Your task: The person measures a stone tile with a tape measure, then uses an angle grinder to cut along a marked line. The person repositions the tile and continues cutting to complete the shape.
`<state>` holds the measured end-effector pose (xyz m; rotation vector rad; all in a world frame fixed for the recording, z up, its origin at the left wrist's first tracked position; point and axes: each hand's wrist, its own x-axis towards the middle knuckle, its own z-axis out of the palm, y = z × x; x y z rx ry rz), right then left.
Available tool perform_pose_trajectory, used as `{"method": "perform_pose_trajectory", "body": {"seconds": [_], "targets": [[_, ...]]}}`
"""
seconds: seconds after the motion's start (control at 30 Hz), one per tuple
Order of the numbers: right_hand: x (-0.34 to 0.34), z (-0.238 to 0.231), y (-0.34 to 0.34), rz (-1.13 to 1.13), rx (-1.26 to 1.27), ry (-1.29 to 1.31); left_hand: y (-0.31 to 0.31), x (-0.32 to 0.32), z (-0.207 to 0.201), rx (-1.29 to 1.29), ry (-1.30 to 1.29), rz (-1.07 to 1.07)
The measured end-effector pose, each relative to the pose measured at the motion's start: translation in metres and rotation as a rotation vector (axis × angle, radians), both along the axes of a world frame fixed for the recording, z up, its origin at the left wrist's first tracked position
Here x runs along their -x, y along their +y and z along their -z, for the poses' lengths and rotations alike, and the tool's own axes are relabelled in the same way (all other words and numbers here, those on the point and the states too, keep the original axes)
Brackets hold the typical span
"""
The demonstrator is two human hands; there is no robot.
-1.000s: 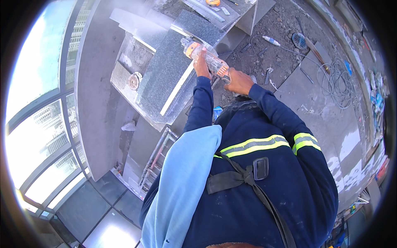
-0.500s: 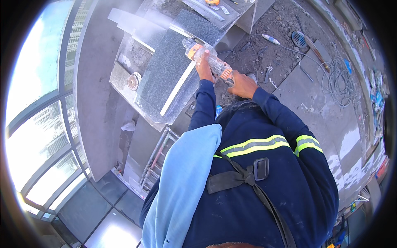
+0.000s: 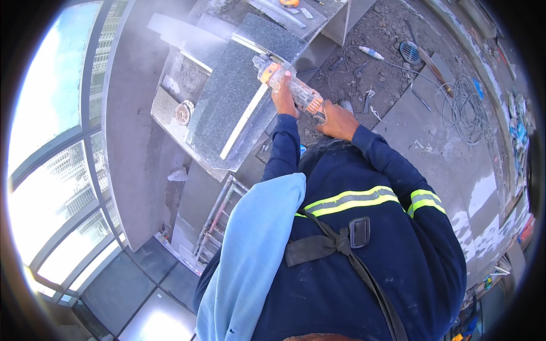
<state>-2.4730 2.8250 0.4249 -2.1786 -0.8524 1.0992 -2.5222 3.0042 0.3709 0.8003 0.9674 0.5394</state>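
An orange angle grinder [image 3: 305, 94], its body wrapped in clear plastic, is held in both my hands over a dark grey speckled stone slab [image 3: 219, 99]. My left hand [image 3: 283, 98] is closed round its front, near the head. My right hand [image 3: 339, 121] grips the rear end. The disc is hidden by the grinder's head. Beside the head a long pale strip [image 3: 243, 123] lies across the slab, and a second pale strip [image 3: 248, 43] lies beyond it. White dust drifts over the slab's far left.
A loose cutting disc [image 3: 183, 112] lies on the board left of the slab. On the right a coiled grey cable [image 3: 462, 113] rests on the floor, near a round drain grate [image 3: 410, 52]. An orange tape measure [image 3: 289, 3] sits at the far edge. Tall windows [image 3: 51, 170] line the left.
The grinder has shifted slightly to the right, and both hands have moved with it. My right hand has turned a little on the rear end. The slab and strips have stayed put.
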Motion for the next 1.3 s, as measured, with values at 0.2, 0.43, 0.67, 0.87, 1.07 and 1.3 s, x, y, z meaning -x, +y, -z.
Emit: {"method": "perform_pose_trajectory", "body": {"seconds": [0.2,0.43,0.67,0.87,1.07,1.3], "targets": [[-0.002,0.01,0.005,-0.019,0.023,0.0,0.006,-0.002,0.007,0.025,-0.05,-0.011],[-0.008,0.019,0.021,-0.019,0.005,0.004,0.019,-0.008,0.01,0.017,-0.046,-0.025],[-0.001,0.008,0.003,-0.008,0.011,-0.001,0.0,-0.002,0.002,-0.001,-0.052,-0.033],[-0.001,-0.002,-0.006,0.003,0.027,0.014,-0.009,0.001,0.003,0.004,-0.039,-0.049],[-0.002,0.012,0.005,-0.004,0.013,0.021,0.004,-0.002,0.014,-0.037,-0.047,-0.051],[-0.001,0.023,0.012,-0.018,-0.012,-0.042,0.012,-0.004,0.007,0.025,-0.026,-0.003]]}}
